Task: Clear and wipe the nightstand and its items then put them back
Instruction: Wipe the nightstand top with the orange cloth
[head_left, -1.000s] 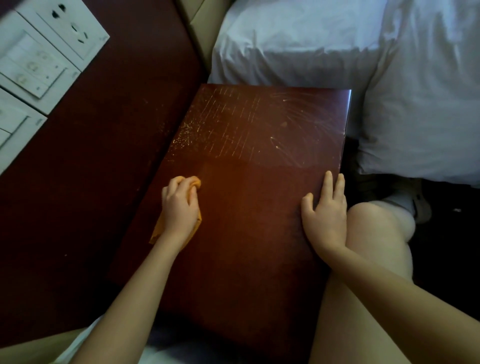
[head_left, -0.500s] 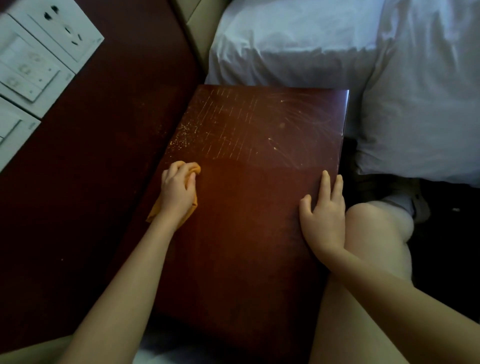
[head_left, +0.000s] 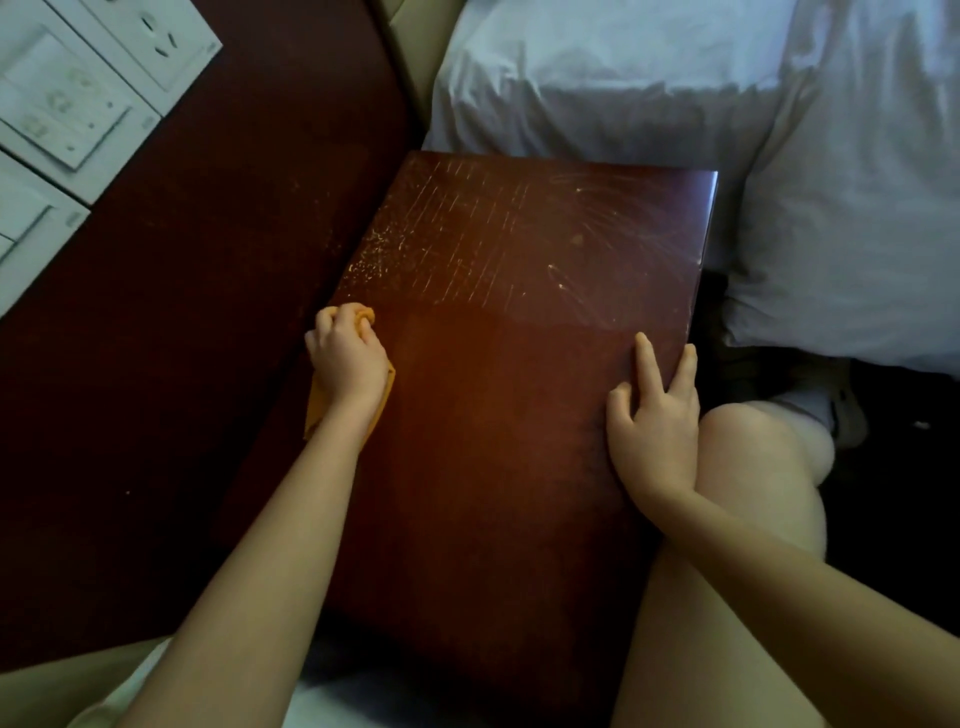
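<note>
- Nightstand top (head_left: 498, 426) lies in front of me, its long axis running from my lap toward the white bedding (head_left: 597, 83).
- My left hand (head_left: 348, 364) curls its fingers over an orange cloth (head_left: 315, 413), pressing it to the top at the left edge, beside the dark wall panel (head_left: 182, 322).
- My right hand (head_left: 655, 421) rests flat on the right edge, fingers straight and spread.
- Pale streaks (head_left: 467, 234) cover the far half, just ahead and right of the cloth; the left hand is nearer, so I judge the next stroke goes forward.
</note>
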